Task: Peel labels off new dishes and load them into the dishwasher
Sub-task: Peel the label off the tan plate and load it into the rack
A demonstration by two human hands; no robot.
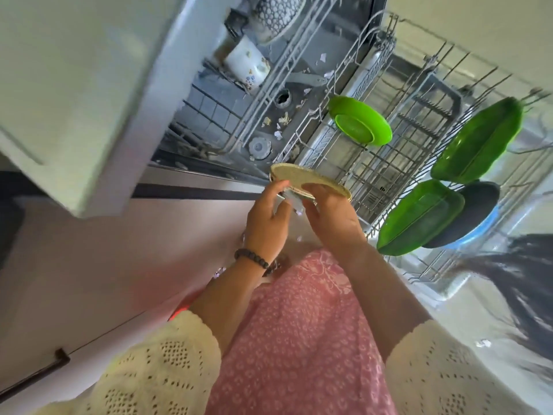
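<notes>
Holding a speckled tan plate (302, 178) in front of the open dishwasher, the right hand (332, 215) is gripping its near rim. The left hand (267, 218) is pinching a pale label (291, 200) under the plate, beside the pulled-out lower rack (389, 163) carrying green dishes (359, 122).

Held dish: pale round plate (308, 181), gripped by left hand (266, 217) and right hand (332, 214).
Lower rack (389, 163): green dishes (360, 121) standing on edge.

A pale cabinet door (74, 94) is seen at left, above a pinkish floor (119, 265) lit by daylight.
</notes>
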